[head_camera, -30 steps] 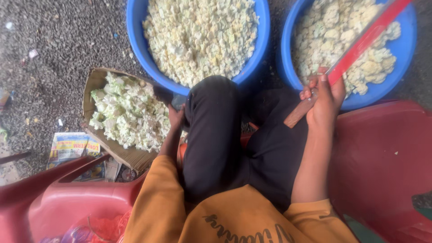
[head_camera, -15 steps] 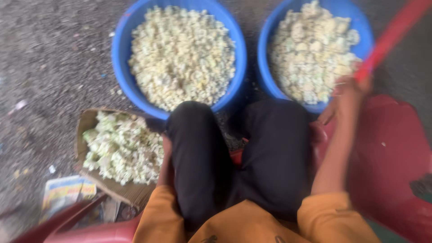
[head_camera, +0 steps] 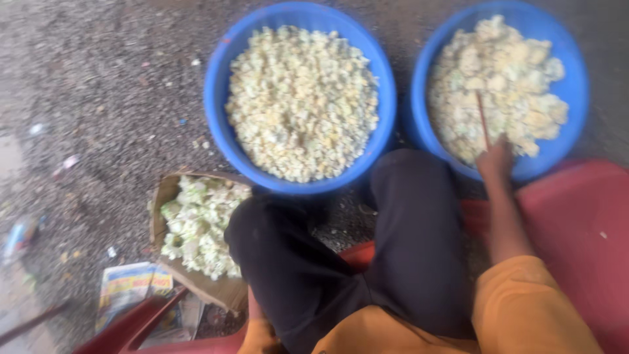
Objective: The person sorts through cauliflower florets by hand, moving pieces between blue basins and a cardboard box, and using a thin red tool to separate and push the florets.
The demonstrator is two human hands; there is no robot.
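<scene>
The right hand [head_camera: 496, 159], grip closed on a thin stick [head_camera: 483, 120], probes the florets in the right blue tub [head_camera: 571, 124]; the left hand is hidden.

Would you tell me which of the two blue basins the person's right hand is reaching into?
The right-hand blue basin: the right hand rests on its near rim, holding a thin stick. The other basin is untouched.

Soft even daylight, faint shadows, overall motion blur
</scene>
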